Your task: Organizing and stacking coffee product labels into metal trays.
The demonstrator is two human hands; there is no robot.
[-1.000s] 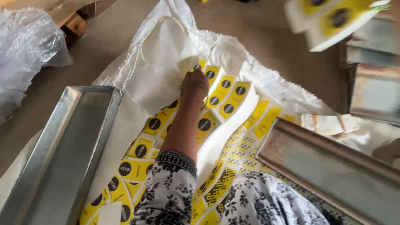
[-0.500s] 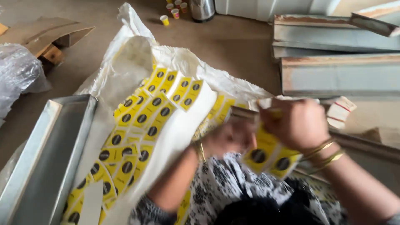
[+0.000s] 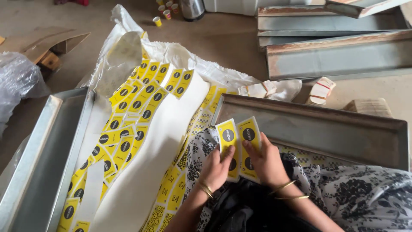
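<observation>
Head view shows both hands low in the middle of the frame, over the person's patterned lap. Left hand [image 3: 216, 167] is curled, its thumb and fingers pinched on the lower part of a yellow card [image 3: 228, 141] with a dark round mark; right hand [image 3: 268, 163] is likewise closed, its thumb pressed on a second yellow card [image 3: 249, 136] of the same kind. These two cards stand upright side by side, edges touching or nearly so, with more yellow cards behind them in the same grip; how many, I cannot tell. Thin gold bangles [image 3: 285, 191] sit on both wrists.

Everything rests on the floor. A white sack sheet [image 3: 171, 129] is spread from the lap towards the far edge of the floor, and a loose run of matching yellow cards [image 3: 137, 107] lies on it in overlapping rows, left of the hands and well apart from them. Long metal tray [image 3: 38, 159] lies along the sheet's left edge. Another metal tray [image 3: 326, 129] lies just beyond the hands, to the right. More metal trays [image 3: 339, 47] are stacked at the far right corner. Small paper cups [image 3: 165, 10] and a steel kettle [image 3: 192, 8] stand at the far edge. A clear plastic bag [image 3: 17, 86] and cardboard [image 3: 38, 41] sit at the far left.
</observation>
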